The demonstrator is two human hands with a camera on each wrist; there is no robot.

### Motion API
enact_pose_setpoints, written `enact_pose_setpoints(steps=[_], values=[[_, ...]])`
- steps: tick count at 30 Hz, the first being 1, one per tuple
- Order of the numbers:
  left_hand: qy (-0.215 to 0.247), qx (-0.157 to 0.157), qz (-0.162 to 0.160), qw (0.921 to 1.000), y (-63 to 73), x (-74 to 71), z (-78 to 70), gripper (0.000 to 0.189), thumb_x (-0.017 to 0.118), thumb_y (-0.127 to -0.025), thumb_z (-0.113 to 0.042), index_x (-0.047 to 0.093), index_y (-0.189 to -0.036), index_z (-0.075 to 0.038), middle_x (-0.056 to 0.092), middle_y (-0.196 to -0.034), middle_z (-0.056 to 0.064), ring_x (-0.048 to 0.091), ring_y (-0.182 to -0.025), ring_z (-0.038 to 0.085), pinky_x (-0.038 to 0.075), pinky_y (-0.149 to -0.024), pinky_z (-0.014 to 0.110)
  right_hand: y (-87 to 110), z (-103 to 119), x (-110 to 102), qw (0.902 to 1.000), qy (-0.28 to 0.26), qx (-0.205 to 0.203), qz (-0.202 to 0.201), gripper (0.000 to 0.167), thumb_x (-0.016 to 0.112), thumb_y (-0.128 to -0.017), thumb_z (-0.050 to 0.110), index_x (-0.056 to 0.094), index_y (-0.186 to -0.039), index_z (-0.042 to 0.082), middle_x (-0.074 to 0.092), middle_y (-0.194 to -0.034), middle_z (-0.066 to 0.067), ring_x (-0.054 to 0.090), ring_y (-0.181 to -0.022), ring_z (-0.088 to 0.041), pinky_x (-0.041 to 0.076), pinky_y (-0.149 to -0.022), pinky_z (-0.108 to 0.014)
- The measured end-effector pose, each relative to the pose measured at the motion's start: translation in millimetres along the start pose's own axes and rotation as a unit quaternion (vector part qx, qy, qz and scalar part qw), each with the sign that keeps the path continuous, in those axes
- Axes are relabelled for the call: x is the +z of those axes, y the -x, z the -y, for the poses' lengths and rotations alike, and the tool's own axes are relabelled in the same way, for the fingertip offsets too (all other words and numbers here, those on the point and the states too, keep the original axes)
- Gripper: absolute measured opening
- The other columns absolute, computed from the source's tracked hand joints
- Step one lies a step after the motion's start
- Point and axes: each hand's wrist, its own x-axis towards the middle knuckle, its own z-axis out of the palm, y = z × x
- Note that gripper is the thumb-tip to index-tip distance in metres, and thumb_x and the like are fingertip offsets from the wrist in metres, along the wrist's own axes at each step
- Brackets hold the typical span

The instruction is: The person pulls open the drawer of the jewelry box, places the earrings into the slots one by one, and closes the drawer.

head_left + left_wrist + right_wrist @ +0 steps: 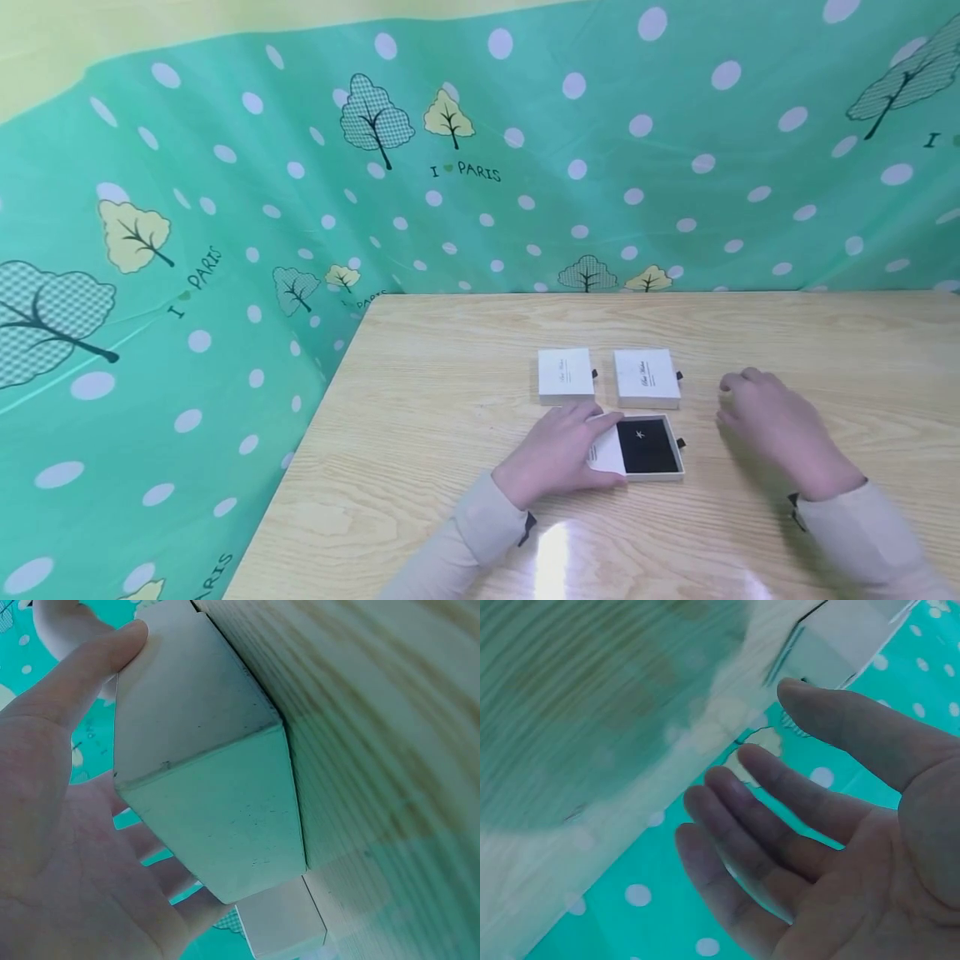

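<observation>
My left hand (555, 452) grips the white sleeve (611, 450) of a small drawer box, thumb on the near side and fingers over the far side. Out of the sleeve's right end shows the box's drawer (655, 478), with a black lining (649, 457) and a dark pull tab (681, 443). A small pale star-shaped piece (640, 434) lies on the lining. In the left wrist view the sleeve's plain end (214, 802) faces the palm. To the right of the box, my right hand (776, 425) is over the table with loosely bent fingers, holding nothing.
Two closed white boxes with printed lids, a left one (566, 373) and a right one (647, 375), stand side by side just behind the partly open box. The wood-grain table (390, 467) meets a green dotted cloth (450, 233) at the back and left.
</observation>
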Motion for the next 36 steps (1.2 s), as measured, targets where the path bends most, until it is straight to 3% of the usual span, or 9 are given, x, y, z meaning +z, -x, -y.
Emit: enact_pose_setpoints(steps=[6, 13, 24, 36], values=[[-0.005, 0.002, -0.002, 1.0000, 0.2, 0.7, 0.0, 0.083, 0.067, -0.079, -0.070, 0.049, -0.146, -0.024, 0.057, -0.125, -0.006, 0.054, -0.112, 0.010, 0.047, -0.095, 0.026, 3.0, -16.8, 0.7, 0.9995, 0.025, 0.008, 0.016, 0.025, 0.067, -0.081, 0.002, 0.064, -0.102, -0.012, 0.062, -0.089, -0.023, 0.059, -0.080, -0.038, 0.053, -0.072, -0.055], [0.000, 0.003, -0.003, 1.0000, -0.2, 0.2, 1.1, 0.083, 0.068, -0.079, -0.069, 0.049, -0.146, -0.024, 0.057, -0.122, -0.007, 0.052, -0.107, 0.008, 0.047, -0.093, 0.024, 6.2, -27.7, -0.5, 0.9985, 0.015, 0.021, 0.048, 0.016, 0.065, -0.085, -0.001, 0.064, -0.097, -0.010, 0.060, -0.083, -0.017, 0.059, -0.075, -0.034, 0.053, -0.066, -0.051], [0.003, -0.001, 0.002, 1.0000, 1.0, 0.1, 0.9, 0.082, 0.068, -0.079, -0.069, 0.049, -0.146, -0.025, 0.056, -0.121, -0.008, 0.052, -0.108, 0.008, 0.046, -0.095, 0.025, 10.4, -38.4, 2.2, 0.9981, -0.011, 0.022, 0.057, 0.007, 0.062, -0.089, -0.004, 0.064, -0.094, -0.008, 0.062, -0.086, -0.018, 0.061, -0.079, -0.037, 0.054, -0.070, -0.051], [0.000, 0.002, -0.001, 1.0000, 0.1, -2.3, -0.3, 0.083, 0.069, -0.079, -0.068, 0.048, -0.147, -0.023, 0.058, -0.123, -0.006, 0.054, -0.111, 0.010, 0.046, -0.097, 0.026, 13.7, -44.5, -2.2, 0.9948, -0.057, 0.041, 0.074, 0.013, 0.065, -0.085, -0.007, 0.065, -0.097, -0.011, 0.065, -0.094, -0.029, 0.062, -0.090, -0.049, 0.053, -0.076, -0.057]])
